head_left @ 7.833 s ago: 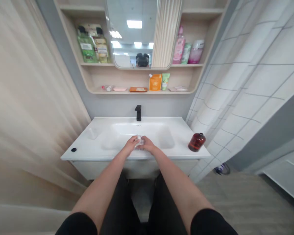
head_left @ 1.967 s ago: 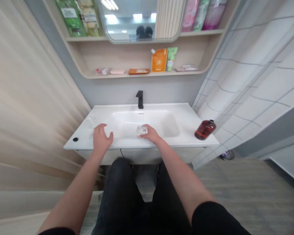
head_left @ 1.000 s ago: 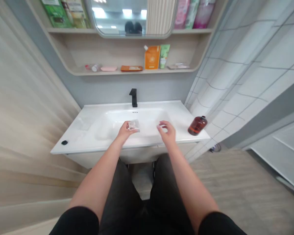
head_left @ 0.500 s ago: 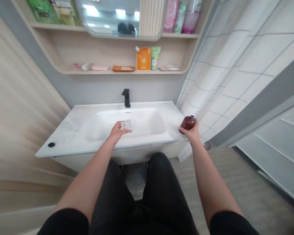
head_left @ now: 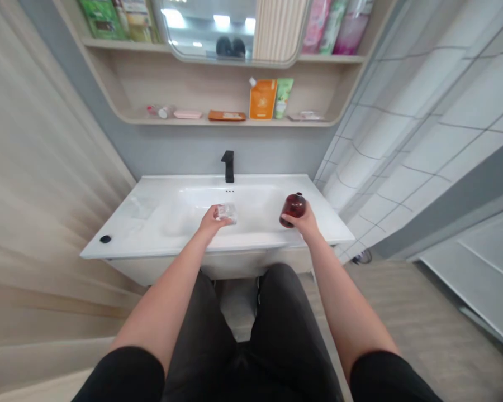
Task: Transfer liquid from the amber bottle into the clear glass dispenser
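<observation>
- left hand (head_left: 212, 221): fingers curled, gripping a small clear block (head_left: 227, 213) by its near side; glass or plastic, i cannot tell which. it sits over the white ceramic basin (head_left: 251, 240).
- right hand (head_left: 305, 221): closed around the lower part of an amber glass bottle (head_left: 294, 210), which stands upright at 3 o'clock from the left hand, well apart from the block.
- around them: a matte black faucet (head_left: 229, 166) at 12 o'clock from the hands, and a small black stopper (head_left: 105, 239) on the counter at 9 o'clock.
- risk: the bottle is held low, so a quick tilt could make it swing or slip.
- risk: wet or smooth surfaces could let the block slide from the fingers; a drop onto the ceramic could chip or crack it.
</observation>
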`<state>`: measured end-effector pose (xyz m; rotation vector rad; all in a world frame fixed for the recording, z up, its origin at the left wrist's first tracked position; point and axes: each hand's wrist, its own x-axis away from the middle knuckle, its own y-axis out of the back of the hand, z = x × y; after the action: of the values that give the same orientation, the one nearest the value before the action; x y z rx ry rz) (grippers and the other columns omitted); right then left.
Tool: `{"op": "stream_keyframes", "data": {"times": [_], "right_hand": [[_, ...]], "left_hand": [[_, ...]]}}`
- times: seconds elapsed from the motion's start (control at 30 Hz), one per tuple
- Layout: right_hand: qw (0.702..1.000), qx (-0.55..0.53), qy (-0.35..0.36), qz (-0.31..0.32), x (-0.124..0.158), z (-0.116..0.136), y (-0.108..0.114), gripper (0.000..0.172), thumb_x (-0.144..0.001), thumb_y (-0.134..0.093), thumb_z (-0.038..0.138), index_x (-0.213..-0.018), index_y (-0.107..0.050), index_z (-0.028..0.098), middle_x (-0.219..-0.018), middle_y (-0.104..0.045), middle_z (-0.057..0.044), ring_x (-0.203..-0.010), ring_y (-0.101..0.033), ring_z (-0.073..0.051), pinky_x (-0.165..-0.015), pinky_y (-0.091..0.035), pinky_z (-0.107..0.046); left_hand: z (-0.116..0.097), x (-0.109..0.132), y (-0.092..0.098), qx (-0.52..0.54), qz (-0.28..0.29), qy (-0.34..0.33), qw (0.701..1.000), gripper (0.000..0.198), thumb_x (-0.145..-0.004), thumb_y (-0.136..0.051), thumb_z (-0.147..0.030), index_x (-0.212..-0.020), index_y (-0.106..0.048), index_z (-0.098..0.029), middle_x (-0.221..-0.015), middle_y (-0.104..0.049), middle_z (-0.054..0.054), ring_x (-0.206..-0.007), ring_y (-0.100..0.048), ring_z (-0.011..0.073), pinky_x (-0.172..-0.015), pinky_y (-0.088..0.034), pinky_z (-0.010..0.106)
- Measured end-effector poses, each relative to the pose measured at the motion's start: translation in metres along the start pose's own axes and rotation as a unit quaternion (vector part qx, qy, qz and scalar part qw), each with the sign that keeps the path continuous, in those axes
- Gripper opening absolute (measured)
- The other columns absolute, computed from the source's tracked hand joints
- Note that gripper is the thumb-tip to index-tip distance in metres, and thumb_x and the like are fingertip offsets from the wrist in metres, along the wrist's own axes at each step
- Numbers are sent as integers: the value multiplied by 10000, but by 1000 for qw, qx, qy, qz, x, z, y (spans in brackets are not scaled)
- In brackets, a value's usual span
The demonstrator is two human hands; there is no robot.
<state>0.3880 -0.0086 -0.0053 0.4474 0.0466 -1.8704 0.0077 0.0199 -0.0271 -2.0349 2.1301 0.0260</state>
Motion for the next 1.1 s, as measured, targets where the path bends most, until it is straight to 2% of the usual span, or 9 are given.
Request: {"op": "stream_keyframes", "data": {"times": [0.1,0.2,0.3,0.37,0.47,0.67,0.87,1.1], "right_hand": [[996,-22,-12,85,-1,6,-52,894,-593,-1004,464,-1356,-592,250,-1295,-768,-99,-1165,-760,-312,-1111,-603,-526],[991,-5,-19,130,0,8,-100,875,-575,-993,360,-1343,-585,271,-1267,-768,-56,-1160,-762,-296,-1130,-591,-511],[987,11,-23,161,2,8,-134,882,-521,-972,248,-1313,-585,258,-1213,-774,-36,-1133,-756,-294,-1138,-573,-514],[984,19,-26,178,3,7,-147,866,-511,-953,211,-1294,-586,257,-1186,-777,-25,-1119,-753,-293,-1128,-570,-513],[980,33,-24,196,5,4,-154,839,-519,-935,196,-1282,-594,271,-1168,-778,-10,-1102,-752,-294,-1089,-583,-506],[965,82,15,248,11,4,-150,851,-538,-901,171,-1336,-618,267,-1153,-792,-14,-1048,-756,-299,-996,-606,-456],[956,111,60,264,15,11,-152,868,-551,-898,170,-1375,-633,240,-1269,-790,-57,-1130,-754,-321,-1060,-583,-470],[953,141,54,262,16,13,-153,866,-567,-909,153,-1385,-645,260,-1273,-805,-55,-1158,-762,-338,-1052,-590,-476]], "left_hand": [[1,-1,1,5,-10,-8,1000,723,-524,-1058,-324,-1147,-706,-219,-1190,-791,75,-1183,-730,310,-1181,-528,546],[0,-1,1,15,-20,-1,1000,741,-500,-1054,-302,-1146,-702,-222,-1178,-782,66,-1150,-731,297,-1154,-542,532],[-5,0,3,38,-28,11,999,763,-484,-1051,-287,-1154,-691,-226,-1172,-777,60,-1139,-732,295,-1117,-561,513],[-9,-1,5,40,-28,12,999,764,-475,-1056,-273,-1147,-694,-226,-1172,-780,62,-1144,-728,295,-1110,-563,501],[-12,-2,11,38,-15,9,999,757,-475,-1057,-267,-1140,-695,-228,-1157,-779,57,-1105,-729,281,-1083,-572,479],[-13,-7,22,23,14,15,1000,787,-458,-1055,-254,-1148,-677,-238,-1094,-756,16,-1019,-715,238,-1006,-574,418],[-11,-9,24,26,20,14,999,828,-429,-1036,-238,-1178,-682,-235,-1081,-749,14,-1013,-694,233,-961,-569,390],[-10,-9,24,-2,17,15,1000,895,-414,-1032,-233,-1246,-704,-233,-1150,-738,33,-1090,-693,267,-1025,-577,425]]}}
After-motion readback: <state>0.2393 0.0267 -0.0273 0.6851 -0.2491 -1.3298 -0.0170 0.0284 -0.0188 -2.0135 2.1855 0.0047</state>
